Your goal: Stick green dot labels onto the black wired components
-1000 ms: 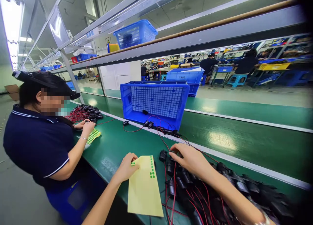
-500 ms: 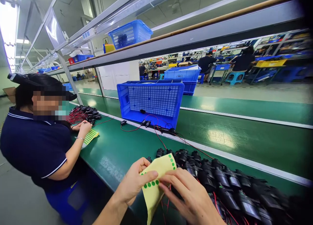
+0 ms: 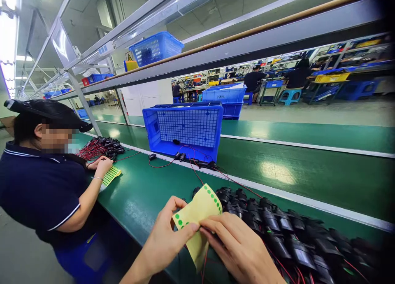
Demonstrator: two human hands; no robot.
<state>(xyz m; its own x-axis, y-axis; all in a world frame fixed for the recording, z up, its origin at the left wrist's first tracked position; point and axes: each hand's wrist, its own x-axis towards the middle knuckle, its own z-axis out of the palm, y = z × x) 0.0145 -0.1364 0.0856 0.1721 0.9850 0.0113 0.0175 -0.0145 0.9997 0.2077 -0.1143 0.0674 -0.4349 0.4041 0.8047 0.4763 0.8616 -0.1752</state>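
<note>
Midway, seemingly: left hand pinched around pale yellow backing sheet of green dot stickers, right hand fingertips together at its edge; black wired parts unstickered.

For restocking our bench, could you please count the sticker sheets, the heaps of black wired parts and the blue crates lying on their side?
Sticker sheets: 2
Heaps of black wired parts: 2
Blue crates on their side: 1
Total: 5

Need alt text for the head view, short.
Both hands, left hand and right hand, pinch a curled yellow sheet of green dot stickers above a pile of black cylindrical parts with red wires on a green workbench.
</note>
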